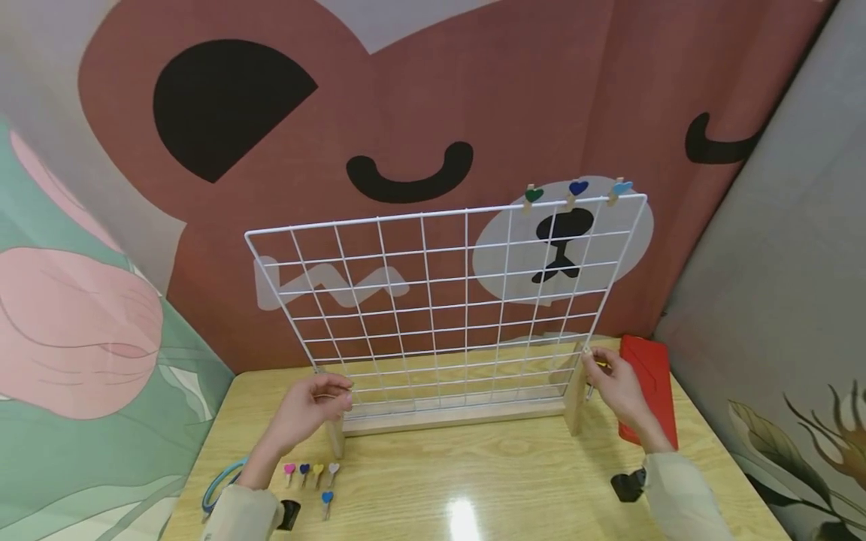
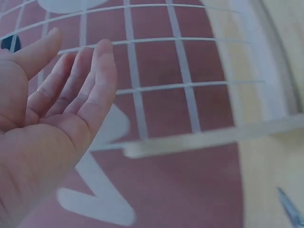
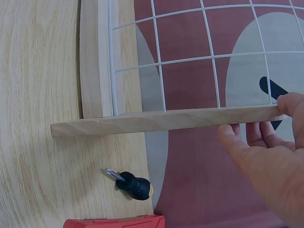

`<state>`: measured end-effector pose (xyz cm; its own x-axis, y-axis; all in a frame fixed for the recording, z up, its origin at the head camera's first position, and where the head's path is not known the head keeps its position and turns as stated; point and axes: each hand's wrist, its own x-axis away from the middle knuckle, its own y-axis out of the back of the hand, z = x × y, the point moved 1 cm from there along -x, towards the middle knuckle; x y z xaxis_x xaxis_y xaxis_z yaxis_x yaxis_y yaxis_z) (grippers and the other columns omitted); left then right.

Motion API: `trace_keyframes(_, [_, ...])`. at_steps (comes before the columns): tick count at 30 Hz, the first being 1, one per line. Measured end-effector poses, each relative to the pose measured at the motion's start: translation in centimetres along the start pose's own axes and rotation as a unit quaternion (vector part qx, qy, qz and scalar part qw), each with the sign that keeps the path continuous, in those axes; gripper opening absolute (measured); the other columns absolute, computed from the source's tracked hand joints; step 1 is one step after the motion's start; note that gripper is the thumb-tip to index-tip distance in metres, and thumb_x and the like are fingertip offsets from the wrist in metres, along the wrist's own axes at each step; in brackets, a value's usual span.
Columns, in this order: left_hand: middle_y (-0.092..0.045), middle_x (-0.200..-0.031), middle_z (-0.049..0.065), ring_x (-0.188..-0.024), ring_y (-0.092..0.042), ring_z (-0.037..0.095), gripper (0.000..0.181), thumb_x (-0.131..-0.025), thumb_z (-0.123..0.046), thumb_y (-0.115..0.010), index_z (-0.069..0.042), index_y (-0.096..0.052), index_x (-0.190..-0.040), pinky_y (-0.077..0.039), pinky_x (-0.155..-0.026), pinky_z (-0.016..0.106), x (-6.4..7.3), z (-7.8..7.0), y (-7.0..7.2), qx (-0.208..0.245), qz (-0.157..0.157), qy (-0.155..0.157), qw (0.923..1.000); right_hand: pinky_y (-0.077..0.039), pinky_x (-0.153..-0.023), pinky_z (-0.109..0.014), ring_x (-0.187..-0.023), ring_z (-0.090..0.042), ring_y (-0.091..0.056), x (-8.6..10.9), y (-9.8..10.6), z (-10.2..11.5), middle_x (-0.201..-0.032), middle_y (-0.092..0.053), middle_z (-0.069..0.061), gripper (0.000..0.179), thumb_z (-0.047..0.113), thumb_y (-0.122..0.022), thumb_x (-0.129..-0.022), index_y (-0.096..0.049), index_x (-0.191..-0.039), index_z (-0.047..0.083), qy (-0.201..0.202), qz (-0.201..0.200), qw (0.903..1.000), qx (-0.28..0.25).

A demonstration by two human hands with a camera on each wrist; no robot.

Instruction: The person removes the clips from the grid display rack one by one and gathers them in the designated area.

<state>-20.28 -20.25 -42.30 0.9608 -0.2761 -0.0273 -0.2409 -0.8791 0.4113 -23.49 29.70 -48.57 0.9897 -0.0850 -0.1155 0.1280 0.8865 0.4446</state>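
Note:
A white wire grid panel (image 1: 467, 210) stands upright in a wooden stand (image 1: 453, 415). At its right side, my right hand (image 1: 619, 387) pinches the upper end of the right wooden post (image 3: 166, 121) between thumb and fingers. My left hand (image 1: 307, 406) is beside the left post (image 1: 334, 438), fingers loosely bent; the left wrist view shows its palm with nothing in it. Clipped along the grid's top bar are mini clothespins with hearts: green (image 1: 534, 195), dark blue (image 1: 578, 188) and light blue (image 1: 621, 188).
Several more heart clothespins (image 1: 289, 469) lie on the table at front left, near a blue-handled tool (image 1: 223, 481) partly behind the left forearm. A stubby screwdriver (image 3: 135, 186) and a red case (image 1: 649, 391) lie right of the stand. A printed curtain (image 1: 419, 98) hangs behind.

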Motion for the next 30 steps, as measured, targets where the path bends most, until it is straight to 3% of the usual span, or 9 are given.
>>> trace_keyframes(4, [-0.066, -0.099, 0.018, -0.085, -0.069, 0.027, 0.026, -0.090, -0.011, -0.068, 0.005, -0.062, -0.110, -0.056, -0.067, 0.031, -1.2, -2.5, -0.1, 0.004, 0.004, -0.031, 0.9995, -0.051, -0.076, -0.019, -0.106, -0.035, -0.057, 0.1, 0.0, 0.2, -0.121, -0.051, -0.030, 0.050, 0.027, -0.045, -0.103, -0.042, -0.131, -0.014, -0.001, -0.003, 1.0000, -0.001])
trace_keyframes(10, [-0.069, -0.094, 0.013, -0.078, -0.068, 0.017, 0.021, -0.089, -0.011, -0.069, -0.001, -0.066, -0.107, -0.056, -0.065, 0.031, -3.0, -6.4, -0.5, -0.037, 0.016, -0.068, 0.9969, -0.050, -0.076, -0.018, -0.104, -0.029, -0.057, 0.2, -0.1, 0.4, -0.121, -0.052, -0.030, 0.050, 0.028, -0.044, -0.103, -0.042, -0.131, -0.014, -0.002, -0.005, 1.0000, -0.001])
trace_keyframes(17, [-0.069, -0.093, 0.001, -0.080, -0.065, 0.013, 0.021, -0.089, -0.019, -0.070, -0.009, -0.068, -0.109, -0.054, -0.069, 0.031, -4.6, -11.0, -0.9, -0.117, 0.025, -0.123, 0.9852, -0.050, -0.076, -0.018, -0.107, -0.032, -0.056, 0.2, -0.1, 0.3, -0.122, -0.051, -0.029, 0.051, 0.029, -0.044, -0.103, -0.041, -0.132, -0.013, -0.011, 0.001, 0.9999, -0.003])
trace_keyframes(30, [-0.068, -0.095, -0.002, -0.083, -0.064, 0.012, 0.022, -0.088, -0.021, -0.072, -0.012, -0.069, -0.107, -0.051, -0.072, 0.034, -6.7, -17.2, -1.4, -0.178, 0.029, -0.167, 0.9694, -0.052, -0.078, -0.022, -0.108, -0.033, -0.055, 0.1, 0.0, 0.2, -0.122, -0.051, -0.029, 0.051, 0.029, -0.044, -0.103, -0.041, -0.132, -0.013, -0.007, 0.003, 1.0000, 0.001])
